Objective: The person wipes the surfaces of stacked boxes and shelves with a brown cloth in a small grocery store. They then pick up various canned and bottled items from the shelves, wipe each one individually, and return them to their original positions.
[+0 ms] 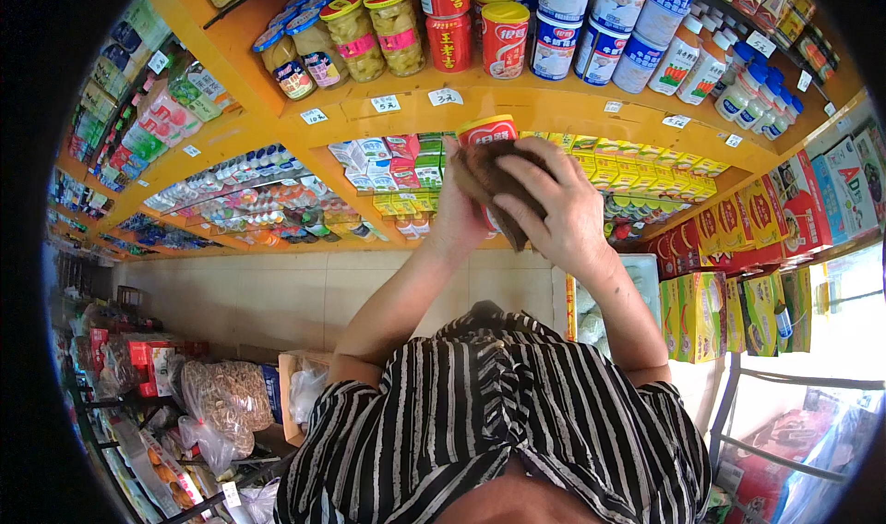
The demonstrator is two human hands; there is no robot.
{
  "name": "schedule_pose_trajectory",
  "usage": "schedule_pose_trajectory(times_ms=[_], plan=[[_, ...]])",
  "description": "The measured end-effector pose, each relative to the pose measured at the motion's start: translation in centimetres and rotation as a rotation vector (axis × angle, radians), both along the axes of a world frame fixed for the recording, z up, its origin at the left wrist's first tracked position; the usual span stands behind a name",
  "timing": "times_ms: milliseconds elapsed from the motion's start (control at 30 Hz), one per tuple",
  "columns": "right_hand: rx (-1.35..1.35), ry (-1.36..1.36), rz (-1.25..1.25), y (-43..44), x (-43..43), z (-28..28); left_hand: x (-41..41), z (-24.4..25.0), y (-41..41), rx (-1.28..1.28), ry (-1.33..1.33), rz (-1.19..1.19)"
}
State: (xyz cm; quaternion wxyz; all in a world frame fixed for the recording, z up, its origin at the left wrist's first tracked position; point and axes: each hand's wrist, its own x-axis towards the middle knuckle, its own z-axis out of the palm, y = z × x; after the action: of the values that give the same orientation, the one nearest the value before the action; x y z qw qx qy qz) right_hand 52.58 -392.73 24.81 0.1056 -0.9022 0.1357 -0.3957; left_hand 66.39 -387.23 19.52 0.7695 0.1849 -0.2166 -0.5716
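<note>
My left hand [460,209] grips a red can with a yellow rim [488,128] in front of the shelf edge. A brown cloth [495,171] lies against the can's side, pressed there by my right hand [554,198]. The cloth and my fingers hide most of the can. Just above, on the orange shelf, stands a like red can with a yellow lid [505,43]. Red drink cans [448,43] and jars of preserved fruit [393,32] stand to its left, and blue and white cans [556,46] to its right.
Handwritten price tags [445,97] line the orange shelf edge [540,112]. Lower shelves hold yellow cartons [644,171] and small bottles [256,171]. Boxes [699,316] stand at the right beside a white foam box [640,275]. Bagged goods [228,399] sit on a rack at lower left.
</note>
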Motion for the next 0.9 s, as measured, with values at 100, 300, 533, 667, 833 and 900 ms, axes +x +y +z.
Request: schedule_pose_trajectory(times_ms=[100,300,533,667,833,900], plan=[[0.307,-0.143,0.039,-1.1,0.5,-0.8,-0.4,0.0,0.3,-0.040,-0.052,0.035],[0.707,-0.269,0.003,-1.5,0.4,-4.2,0.1,-0.6,0.2,0.061,-0.187,0.152],[0.925,-0.165,0.048,-2.7,-2.3,-5.3,1.0,0.1,0.5,0.087,-0.754,0.453],[0.543,-0.243,-0.044,-2.9,-3.3,-1.0,1.1,0.1,0.3,0.004,-1.131,0.552],[-0.008,0.064,0.037,-0.6,-1.7,2.9,0.1,-1.1,0.3,-0.070,-1.159,0.395],[0.054,0.070,0.028,-1.0,-1.7,3.2,0.2,-1.7,0.2,-0.060,-1.203,0.355]])
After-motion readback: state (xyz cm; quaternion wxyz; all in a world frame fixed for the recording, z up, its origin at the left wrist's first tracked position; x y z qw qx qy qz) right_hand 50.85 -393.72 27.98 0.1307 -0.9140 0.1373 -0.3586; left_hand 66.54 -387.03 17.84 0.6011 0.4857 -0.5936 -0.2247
